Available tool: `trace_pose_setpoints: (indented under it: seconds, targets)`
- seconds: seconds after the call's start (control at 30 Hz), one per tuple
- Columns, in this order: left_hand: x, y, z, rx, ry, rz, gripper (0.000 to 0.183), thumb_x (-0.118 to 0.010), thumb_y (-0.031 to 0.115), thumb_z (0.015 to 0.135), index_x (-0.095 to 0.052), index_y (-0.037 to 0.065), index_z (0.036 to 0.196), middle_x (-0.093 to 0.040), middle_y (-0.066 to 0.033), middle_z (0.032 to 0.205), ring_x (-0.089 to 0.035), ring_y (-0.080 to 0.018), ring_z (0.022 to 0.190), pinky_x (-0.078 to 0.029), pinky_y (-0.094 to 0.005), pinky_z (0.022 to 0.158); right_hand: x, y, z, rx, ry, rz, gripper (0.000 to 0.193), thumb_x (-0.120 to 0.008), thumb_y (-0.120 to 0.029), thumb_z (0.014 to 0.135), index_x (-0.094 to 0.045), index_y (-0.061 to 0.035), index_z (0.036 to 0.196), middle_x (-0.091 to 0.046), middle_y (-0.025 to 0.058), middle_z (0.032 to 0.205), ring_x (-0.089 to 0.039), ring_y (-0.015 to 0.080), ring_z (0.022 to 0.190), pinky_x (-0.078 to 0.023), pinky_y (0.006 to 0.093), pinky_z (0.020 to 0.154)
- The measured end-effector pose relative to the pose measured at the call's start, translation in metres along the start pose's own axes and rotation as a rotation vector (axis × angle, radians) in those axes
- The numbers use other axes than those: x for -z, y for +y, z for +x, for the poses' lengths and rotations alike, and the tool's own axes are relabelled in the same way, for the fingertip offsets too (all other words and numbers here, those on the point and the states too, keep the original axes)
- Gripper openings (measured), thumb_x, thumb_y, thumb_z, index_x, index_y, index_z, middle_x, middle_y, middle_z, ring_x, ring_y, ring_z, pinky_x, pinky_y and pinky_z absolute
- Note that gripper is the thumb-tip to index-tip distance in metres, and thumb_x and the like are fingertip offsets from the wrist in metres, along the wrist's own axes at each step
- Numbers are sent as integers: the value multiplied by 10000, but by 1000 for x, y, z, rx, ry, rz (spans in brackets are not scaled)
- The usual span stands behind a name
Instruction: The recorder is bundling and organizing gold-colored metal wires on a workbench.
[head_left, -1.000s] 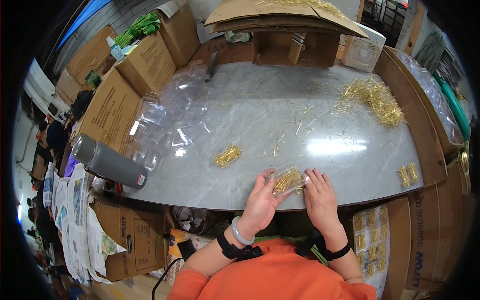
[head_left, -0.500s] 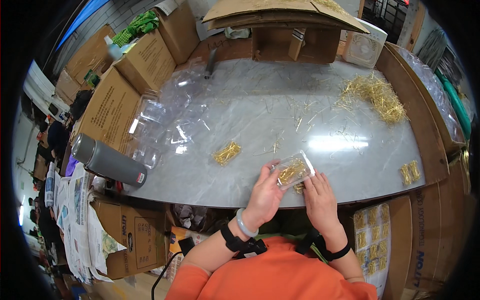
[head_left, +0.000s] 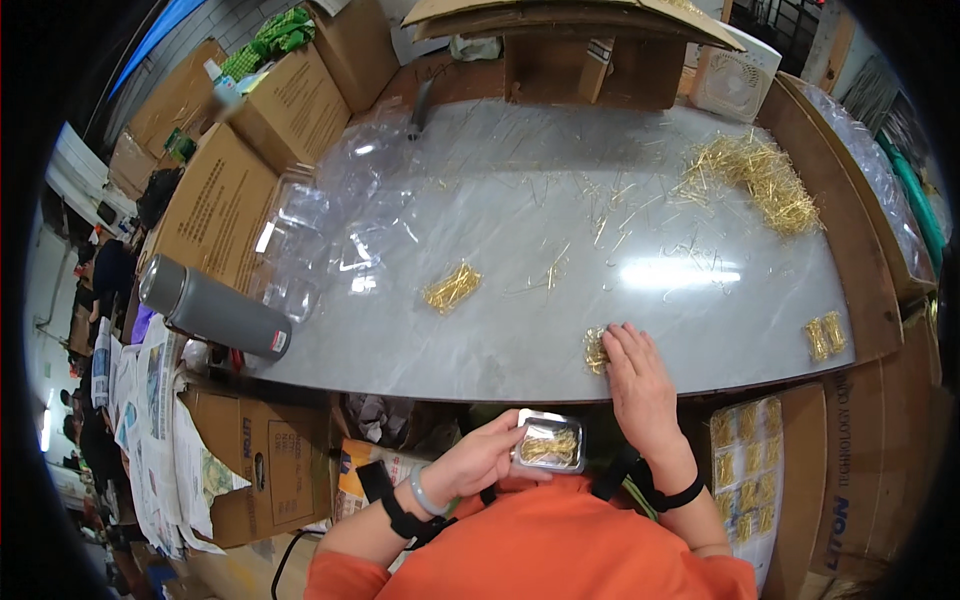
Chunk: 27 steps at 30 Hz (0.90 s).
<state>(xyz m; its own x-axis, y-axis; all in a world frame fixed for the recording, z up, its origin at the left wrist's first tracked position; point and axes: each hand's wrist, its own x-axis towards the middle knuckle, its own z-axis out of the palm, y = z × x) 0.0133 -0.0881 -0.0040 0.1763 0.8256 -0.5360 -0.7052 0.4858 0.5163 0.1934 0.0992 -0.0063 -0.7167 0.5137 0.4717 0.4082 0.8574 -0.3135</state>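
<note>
In my left hand (head_left: 480, 459) is a small clear plastic box (head_left: 549, 441) with gold-coloured wire pieces inside. That hand is closed on the box's left side, below the table's front edge and close to my body. My right hand (head_left: 638, 385) lies on the table near its front edge, fingers stretched out. The fingertips rest against a small pile of gold wire pieces (head_left: 596, 350), partly covering it. Farther left on the table lies another bundle of gold wire pieces (head_left: 453, 288).
Clear plastic boxes (head_left: 330, 225) cluster at the left beside a tilted grey bottle (head_left: 215, 310). A large heap of gold wire (head_left: 755, 180) lies far right; two small bundles (head_left: 824, 336) sit nearer. A cardboard box (head_left: 590, 75) stands at the back. Bundles in rows (head_left: 745, 470) lie below right.
My left hand has drawn the clear box off the table toward my body. My right hand has let go of the box and now rests at the small pile.
</note>
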Motion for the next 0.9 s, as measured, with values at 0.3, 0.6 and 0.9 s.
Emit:
trace_pose_setpoints:
  seconds: [0.3, 0.6, 0.9]
  targets:
    - [-2, -25, 28, -182, -10, -253, 332, -319, 233, 1146, -434, 1, 1353, -524, -168, 1425, -563, -328, 1319, -462, -545, 1140, 5, -31, -25, 83, -110, 148, 441, -615, -17, 887, -587, 5, 1326, -609, 179, 1367, -563, 379, 1312, -430, 515, 1135]
    - [-12, -29, 8, -232, -25, -164, 334, -328, 227, 1146, -451, 73, 1415, -553, -96, 1385, -573, -235, 1287, -480, -487, 1117, 10, -57, -58, 133, -86, 450, 397, -680, 14, 865, -636, 5, 1260, -634, 175, 1317, -579, 392, 1292, -493, 493, 1072]
    - [-25, 18, 61, -785, 213, 449, 315, -440, 170, 1114, -520, -21, 1351, -643, -121, 1212, -631, -202, 1143, -507, -322, 958, 1, -38, 8, 95, 180, 504, 242, -722, 14, 870, -686, -39, 1103, -682, 137, 1172, -644, 378, 1168, -544, 464, 963]
